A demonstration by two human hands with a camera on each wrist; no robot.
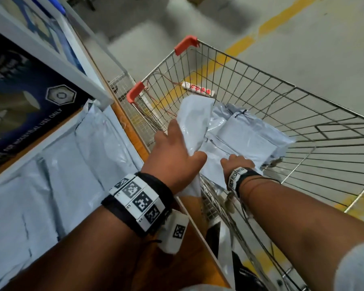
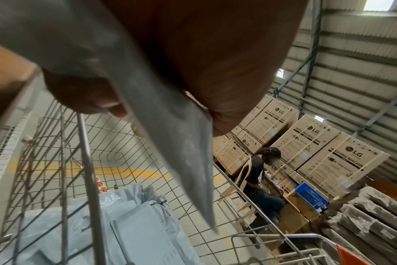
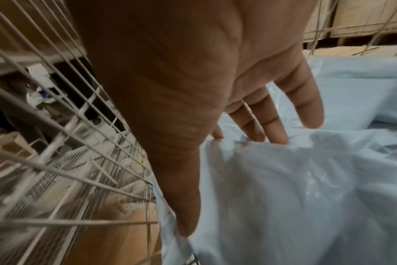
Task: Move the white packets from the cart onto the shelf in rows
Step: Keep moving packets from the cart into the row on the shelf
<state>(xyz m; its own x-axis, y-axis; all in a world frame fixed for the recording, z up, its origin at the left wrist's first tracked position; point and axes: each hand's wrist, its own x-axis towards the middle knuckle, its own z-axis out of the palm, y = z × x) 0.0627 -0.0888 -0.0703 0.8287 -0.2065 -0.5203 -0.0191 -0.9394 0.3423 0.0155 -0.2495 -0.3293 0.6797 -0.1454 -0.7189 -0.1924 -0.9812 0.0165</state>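
My left hand (image 1: pixel 187 141) grips a limp white packet (image 1: pixel 195 114) and holds it up over the near left corner of the wire cart (image 1: pixel 260 70). The left wrist view shows that packet (image 2: pixel 165 136) pinched between thumb and fingers, hanging above the basket. My right hand (image 1: pixel 237 162) reaches down into the cart onto the pile of white packets (image 1: pixel 250 133). In the right wrist view its fingers (image 3: pixel 272 129) lie straight at the top edge of a packet (image 3: pixel 295 188), with the thumb along its left side. Several packets (image 1: pixel 61 164) lie flat on the shelf (image 1: pixel 166 259) at the left.
A dark blue box (image 1: pixel 19 97) stands on the shelf level above the packets. A white power strip (image 1: pixel 199 91) lies on the floor beyond the cart, by a yellow line. A person (image 2: pixel 261 170) sits in front of stacked cardboard boxes (image 2: pixel 306 139).
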